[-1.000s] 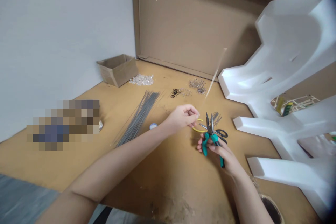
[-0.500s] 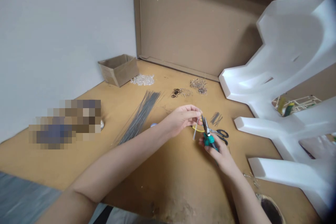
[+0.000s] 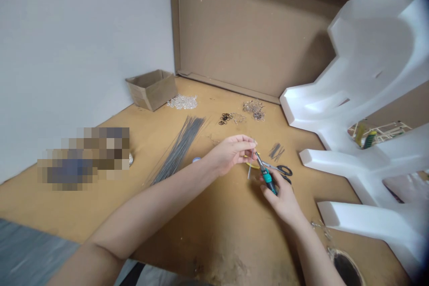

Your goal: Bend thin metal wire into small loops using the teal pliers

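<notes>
Between the thumb and fingers of my left hand point(image 3: 236, 154) is pinched a thin metal wire point(image 3: 250, 170), its length hanging down below the fingers. My right hand point(image 3: 281, 194) is closed around teal-handled pliers point(image 3: 267, 176). The pliers' jaws point up and left, close to the wire at my left fingertips; whether they touch it I cannot tell. Behind the pliers lie scissors point(image 3: 284, 170) with dark handles, and a yellow ring-shaped thing point(image 3: 250, 162) shows partly behind my left fingers. A bundle of long grey wires point(image 3: 181, 149) lies left of my left hand.
Short cut wires point(image 3: 276, 152), black rings point(image 3: 225, 119), small metal pieces point(image 3: 255, 110) and a clear pile point(image 3: 182, 102) lie on the table point(image 3: 204, 214). A small cardboard box point(image 3: 152, 91) stands at the back left. White moulded foam point(image 3: 321, 158) borders the right side.
My right hand has turned the pliers, so their jaws now look narrower and lean further left. The wire in my left hand has shifted slightly.
</notes>
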A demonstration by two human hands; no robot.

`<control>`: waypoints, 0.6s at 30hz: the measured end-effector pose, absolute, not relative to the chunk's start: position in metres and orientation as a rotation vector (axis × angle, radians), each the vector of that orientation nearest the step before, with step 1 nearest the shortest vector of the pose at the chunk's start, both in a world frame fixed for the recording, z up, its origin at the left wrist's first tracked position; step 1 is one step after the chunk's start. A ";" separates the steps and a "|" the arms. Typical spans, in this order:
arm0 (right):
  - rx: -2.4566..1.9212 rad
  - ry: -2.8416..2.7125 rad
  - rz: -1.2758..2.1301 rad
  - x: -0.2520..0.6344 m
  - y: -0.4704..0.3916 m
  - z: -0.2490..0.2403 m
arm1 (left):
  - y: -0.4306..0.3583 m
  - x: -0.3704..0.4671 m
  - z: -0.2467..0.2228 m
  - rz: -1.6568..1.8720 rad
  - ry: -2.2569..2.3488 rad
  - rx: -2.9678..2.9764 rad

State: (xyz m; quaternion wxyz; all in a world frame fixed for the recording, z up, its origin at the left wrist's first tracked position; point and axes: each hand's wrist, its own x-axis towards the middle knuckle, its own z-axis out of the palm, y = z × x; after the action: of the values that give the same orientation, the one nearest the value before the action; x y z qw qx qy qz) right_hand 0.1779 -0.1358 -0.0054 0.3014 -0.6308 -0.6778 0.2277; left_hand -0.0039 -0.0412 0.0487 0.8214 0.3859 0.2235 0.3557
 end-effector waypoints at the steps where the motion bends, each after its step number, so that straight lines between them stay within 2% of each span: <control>1: -1.671 -1.804 0.599 0.178 -0.136 -0.005 | -0.041 -0.004 0.048 0.758 0.463 0.814; 12: -1.679 -1.853 0.523 0.179 -0.135 -0.004 | -0.039 -0.002 0.048 0.872 0.407 0.704; 18: -1.672 -1.697 0.674 0.188 -0.130 -0.008 | -0.033 -0.014 0.058 0.876 0.381 0.836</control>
State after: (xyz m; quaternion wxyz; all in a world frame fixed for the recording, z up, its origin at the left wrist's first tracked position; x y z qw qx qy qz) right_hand 0.1884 -0.1304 -0.0084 0.3266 -0.6383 -0.6478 0.2573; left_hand -0.0143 -0.0333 0.0582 0.8052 0.3905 0.1781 0.4092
